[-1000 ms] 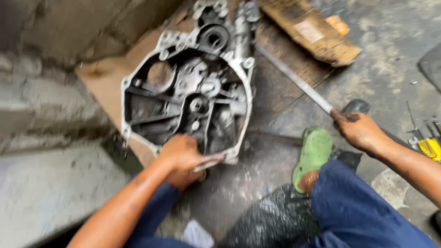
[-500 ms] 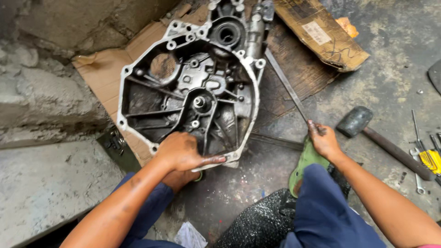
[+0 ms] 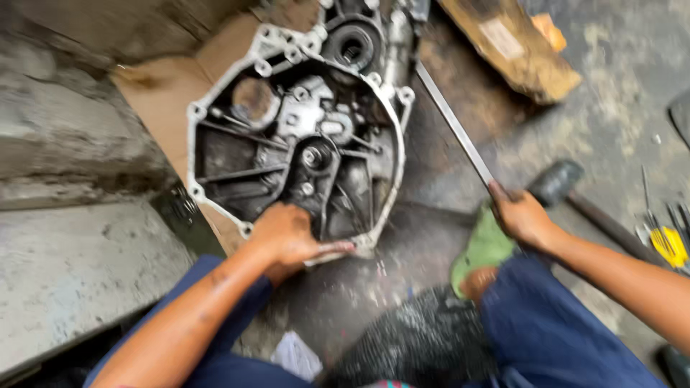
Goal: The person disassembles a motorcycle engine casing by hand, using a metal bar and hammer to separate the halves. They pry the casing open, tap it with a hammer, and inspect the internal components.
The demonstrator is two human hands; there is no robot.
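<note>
A greasy metal gearbox housing [image 3: 302, 136] lies open side up on a sheet of cardboard [image 3: 162, 93]. My left hand [image 3: 287, 237] grips its near rim at the bottom edge. My right hand [image 3: 521, 215] is closed around the near end of a long flat metal bar [image 3: 453, 126]. The bar runs up and to the left, its far end beside the housing's right edge. The picture is blurred.
A hammer [image 3: 568, 187] lies on the concrete floor just past my right hand. A green sandal [image 3: 489, 244] is on my foot below that hand. A worn wooden block [image 3: 514, 47] sits top right, small hand tools [image 3: 665, 237] far right, a concrete step [image 3: 72, 266] at left.
My right hand has drawn the metal bar leftward, nearer the housing. My left hand has kept its hold on the housing's rim. The camera has closed in.
</note>
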